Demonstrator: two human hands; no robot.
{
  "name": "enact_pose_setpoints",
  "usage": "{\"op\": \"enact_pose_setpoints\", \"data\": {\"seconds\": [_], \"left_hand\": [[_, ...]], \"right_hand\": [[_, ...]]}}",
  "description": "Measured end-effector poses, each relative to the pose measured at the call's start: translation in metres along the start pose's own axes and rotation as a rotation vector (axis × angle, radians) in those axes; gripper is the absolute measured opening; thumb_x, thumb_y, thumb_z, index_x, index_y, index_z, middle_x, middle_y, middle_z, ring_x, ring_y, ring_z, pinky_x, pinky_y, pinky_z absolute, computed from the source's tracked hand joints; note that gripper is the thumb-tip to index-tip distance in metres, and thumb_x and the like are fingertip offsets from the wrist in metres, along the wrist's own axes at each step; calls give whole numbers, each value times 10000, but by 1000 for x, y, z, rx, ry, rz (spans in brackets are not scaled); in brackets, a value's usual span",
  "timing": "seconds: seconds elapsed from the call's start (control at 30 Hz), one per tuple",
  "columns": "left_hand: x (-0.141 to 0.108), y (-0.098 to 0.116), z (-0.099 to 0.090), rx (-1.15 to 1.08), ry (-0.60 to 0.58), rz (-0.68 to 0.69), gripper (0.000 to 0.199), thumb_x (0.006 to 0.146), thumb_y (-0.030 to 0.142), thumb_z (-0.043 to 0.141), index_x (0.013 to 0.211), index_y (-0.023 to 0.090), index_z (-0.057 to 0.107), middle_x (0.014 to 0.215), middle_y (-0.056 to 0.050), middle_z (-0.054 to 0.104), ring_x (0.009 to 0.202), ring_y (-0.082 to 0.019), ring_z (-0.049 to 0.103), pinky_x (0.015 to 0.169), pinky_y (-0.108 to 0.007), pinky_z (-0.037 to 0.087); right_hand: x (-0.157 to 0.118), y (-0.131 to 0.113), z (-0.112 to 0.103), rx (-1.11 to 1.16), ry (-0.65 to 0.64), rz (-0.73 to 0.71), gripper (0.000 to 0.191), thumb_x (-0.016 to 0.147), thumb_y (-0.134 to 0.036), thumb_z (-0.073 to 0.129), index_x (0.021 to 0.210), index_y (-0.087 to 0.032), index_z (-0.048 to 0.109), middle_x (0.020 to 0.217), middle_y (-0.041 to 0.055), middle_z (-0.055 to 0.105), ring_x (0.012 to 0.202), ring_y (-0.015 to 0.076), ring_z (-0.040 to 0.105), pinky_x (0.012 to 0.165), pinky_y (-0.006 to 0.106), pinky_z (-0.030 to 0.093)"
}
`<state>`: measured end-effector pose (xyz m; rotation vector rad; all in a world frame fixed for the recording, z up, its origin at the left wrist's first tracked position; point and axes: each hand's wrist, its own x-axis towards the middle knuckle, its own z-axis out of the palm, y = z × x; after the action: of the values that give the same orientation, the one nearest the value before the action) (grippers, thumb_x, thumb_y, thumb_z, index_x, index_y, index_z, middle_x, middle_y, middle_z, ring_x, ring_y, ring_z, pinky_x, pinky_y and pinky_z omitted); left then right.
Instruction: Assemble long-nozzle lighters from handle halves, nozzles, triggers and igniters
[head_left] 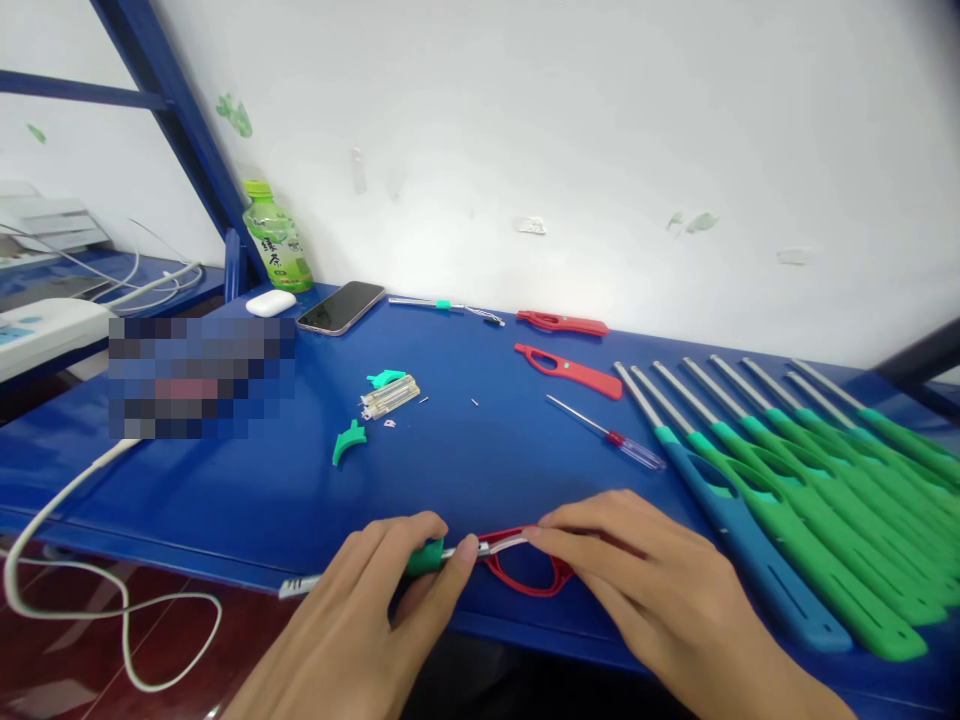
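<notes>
Near the table's front edge, my left hand (pixel 375 590) is closed around a lighter's metal tube with a green collar (pixel 426 558). The tube's slotted end (pixel 298 586) sticks out to the left of the hand. White wires (pixel 510 542) run from its other end to my right hand (pixel 652 580), whose fingertips pinch them. Beneath the fingers lies a red lighter casing (pixel 532 592), its trigger loop showing; my right hand covers the rest. Farther back are two red casing halves (pixel 562 322) (pixel 581 374) and another metal tube with wires (pixel 444 305).
Several assembled green lighters (pixel 832 530) and a blue one (pixel 765 560) line the right side. A screwdriver (pixel 615 437), green triggers (pixel 350 440), clear parts (pixel 390 397) and small pins lie mid-table. A phone (pixel 343 307), earbud case (pixel 271 303) and tea bottle (pixel 277 240) stand back left.
</notes>
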<state>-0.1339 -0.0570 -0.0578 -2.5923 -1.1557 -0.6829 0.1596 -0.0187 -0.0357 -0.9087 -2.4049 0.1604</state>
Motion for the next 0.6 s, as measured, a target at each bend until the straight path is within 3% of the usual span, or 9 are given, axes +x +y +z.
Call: {"op": "enact_pose_setpoints", "data": {"seconds": [0.17, 0.3, 0.47, 0.6], "left_hand": [[-2, -1, -2, -19, -15, -75, 676, 962, 51, 396, 1570, 325, 506, 1435, -87, 639, 1253, -225, 684, 928, -309, 636], [-4, -4, -2, -38, -46, -23, 783, 879, -25, 403, 1577, 316, 502, 1438, -83, 623, 1225, -200, 688, 903, -267, 635], [4, -5, -5, -68, -15, -27, 722, 895, -76, 409, 1497, 286, 580, 1344, -72, 655, 1195, -178, 653, 964, -287, 610], [12, -2, -7, -115, 29, -8, 645, 899, -91, 395, 1381, 249, 655, 1198, -45, 702, 1069, -162, 655, 924, -278, 598]], "right_hand": [[0, 0, -1, 22, -10, 22, 381, 1059, -68, 534, 1358, -282, 632, 1201, 17, 741, 1029, 143, 700, 894, 268, 597], [1, 0, -1, 17, -8, 32, 366, 1070, -85, 522, 1345, -296, 638, 1211, 6, 740, 1034, 138, 708, 900, 266, 599], [1, 0, -1, 27, -14, 51, 354, 1079, -107, 521, 1341, -310, 645, 1217, 1, 735, 1044, 136, 706, 902, 261, 598], [1, -1, 0, 32, 0, 59, 334, 1085, -132, 527, 1331, -315, 660, 1201, 2, 740, 1037, 135, 709, 901, 257, 602]]}}
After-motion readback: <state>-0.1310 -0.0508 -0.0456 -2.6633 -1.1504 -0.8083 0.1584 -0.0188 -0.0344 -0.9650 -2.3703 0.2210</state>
